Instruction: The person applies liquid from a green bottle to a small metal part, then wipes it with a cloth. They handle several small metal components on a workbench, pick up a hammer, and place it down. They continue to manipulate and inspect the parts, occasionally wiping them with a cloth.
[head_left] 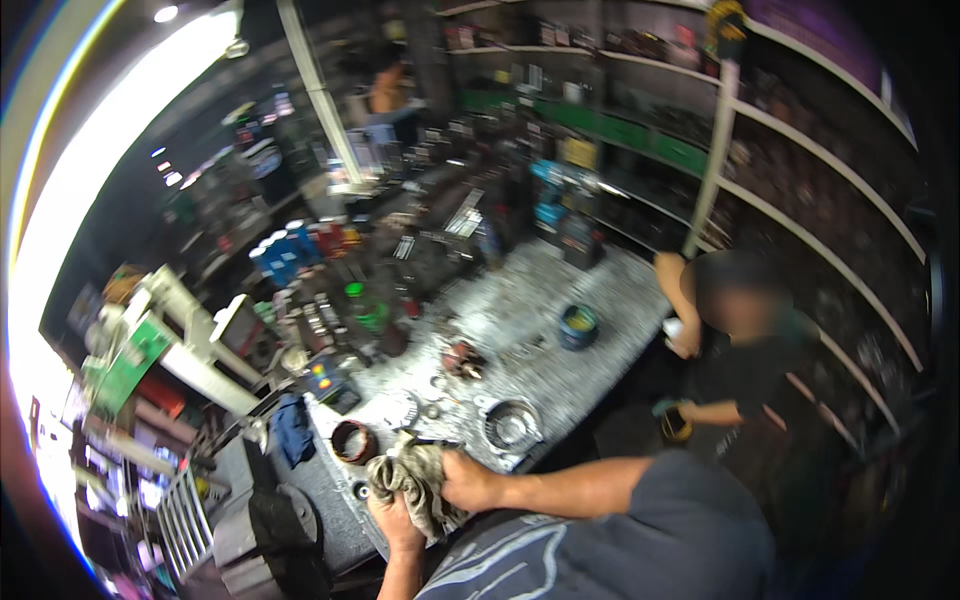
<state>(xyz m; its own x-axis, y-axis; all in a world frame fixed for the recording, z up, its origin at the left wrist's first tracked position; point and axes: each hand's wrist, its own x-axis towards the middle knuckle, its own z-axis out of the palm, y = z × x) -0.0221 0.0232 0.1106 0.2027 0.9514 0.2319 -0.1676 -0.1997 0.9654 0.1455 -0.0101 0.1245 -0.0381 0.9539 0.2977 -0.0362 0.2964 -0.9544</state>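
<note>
A crumpled grey-beige rag [413, 476] is bunched between my two hands above the near edge of the workbench. My left hand [396, 518] grips it from below and my right hand [468, 482] is closed on its right side. Whether the rag wraps anything cannot be seen. Just beyond it, a ring with copper-coloured windings [352, 442] stands on the bench. To the right lies a round metal housing [511, 427]. Farther back sits a reddish-brown part [462, 360], like a wound motor core. A small ring-shaped part [362, 490] rests beside my left hand.
A bench vise [262, 525] and a dark blue cloth [292, 430] are at the left. A green bottle [368, 309] and a blue can [578, 327] stand farther back. At the right, a co-worker [740, 370] holds a round yellowish-rimmed thing [676, 424]. Loaded shelves line the back.
</note>
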